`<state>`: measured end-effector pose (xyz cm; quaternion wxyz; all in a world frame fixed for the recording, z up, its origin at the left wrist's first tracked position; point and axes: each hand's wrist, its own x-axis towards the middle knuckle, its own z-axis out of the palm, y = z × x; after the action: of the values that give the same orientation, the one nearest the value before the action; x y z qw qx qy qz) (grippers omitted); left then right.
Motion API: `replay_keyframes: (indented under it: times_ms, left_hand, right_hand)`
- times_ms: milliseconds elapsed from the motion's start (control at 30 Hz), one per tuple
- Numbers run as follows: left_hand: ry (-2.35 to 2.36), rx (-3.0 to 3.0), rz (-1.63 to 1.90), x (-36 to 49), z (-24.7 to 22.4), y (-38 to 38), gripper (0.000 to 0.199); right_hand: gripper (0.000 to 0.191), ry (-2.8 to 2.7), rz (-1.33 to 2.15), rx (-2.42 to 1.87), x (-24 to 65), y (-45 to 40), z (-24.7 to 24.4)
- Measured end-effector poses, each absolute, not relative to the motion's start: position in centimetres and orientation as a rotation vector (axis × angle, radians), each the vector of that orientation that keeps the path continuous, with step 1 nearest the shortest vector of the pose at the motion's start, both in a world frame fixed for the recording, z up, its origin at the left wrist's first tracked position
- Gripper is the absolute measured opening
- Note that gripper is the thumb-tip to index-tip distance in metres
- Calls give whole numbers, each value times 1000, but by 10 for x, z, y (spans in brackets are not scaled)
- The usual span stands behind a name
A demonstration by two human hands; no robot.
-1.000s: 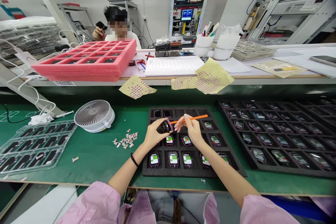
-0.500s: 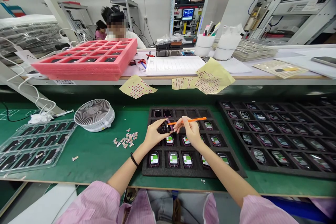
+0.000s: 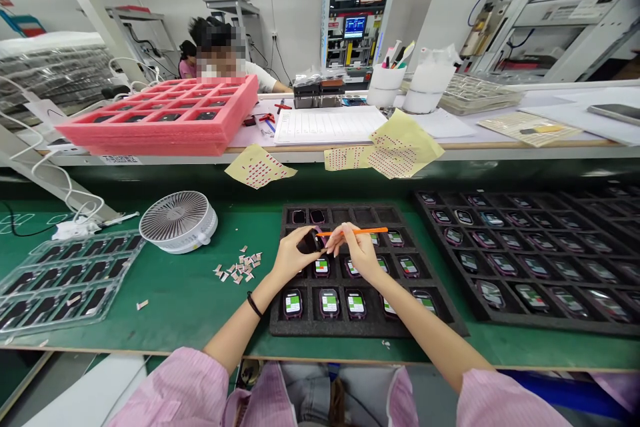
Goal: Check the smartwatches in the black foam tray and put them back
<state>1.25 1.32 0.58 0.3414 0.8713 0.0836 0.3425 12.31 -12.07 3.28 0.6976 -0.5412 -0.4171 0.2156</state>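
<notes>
My left hand point(image 3: 294, 257) holds a small dark smartwatch-like device point(image 3: 311, 241) up above a black foam tray point(image 3: 345, 330), and my fingers hide much of it. My right hand point(image 3: 360, 252) pinches a thin orange stick point(image 3: 353, 232), whose tip reaches the device near my left fingertips. Below my hands, the tray's compartments hold similar devices point(image 3: 329, 303) with green-and-white labels on their screens. Two far compartments hold dark devices without labels, and others at the back look vacant.
A second black tray point(image 3: 530, 323) of devices lies to the right. On the left are a white fan point(image 3: 177, 221), a pile of small paper pieces point(image 3: 243, 267) and a clear plastic tray point(image 3: 65, 283). A pink foam tray point(image 3: 160, 127) stands on the shelf ahead, with a seated person point(image 3: 225, 60) beyond.
The orange stick has swung level and its tip sits closer to the device. My hands have barely moved. The seated person ahead has lowered the raised hand and dark object.
</notes>
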Motion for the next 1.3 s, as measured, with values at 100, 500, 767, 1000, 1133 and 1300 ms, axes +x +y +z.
replay_keyframes:
  times_ms: [100, 500, 767, 1000, 1133, 1300]
  left_hand:
    - [210, 2266, 884, 12, 7, 12, 43]
    - [182, 2286, 893, 11, 6, 12, 43]
    - [163, 2310, 898, 11, 5, 12, 42]
    - [173, 2301, 888, 11, 6, 11, 41]
    - [167, 2304, 898, 11, 8, 11, 41]
    - [171, 2388, 938, 10, 10, 12, 41]
  right_hand:
    - [48, -879, 490, -1197, 124, -121, 34]
    - [47, -887, 495, -1192, 123, -120, 36]
    - [48, -928, 462, -1217, 124, -121, 34]
    - [48, -918, 476, -1224, 125, -121, 31]
    - [44, -822, 457, -1227, 126, -121, 32]
    - [32, -833, 465, -1328, 125, -117, 27]
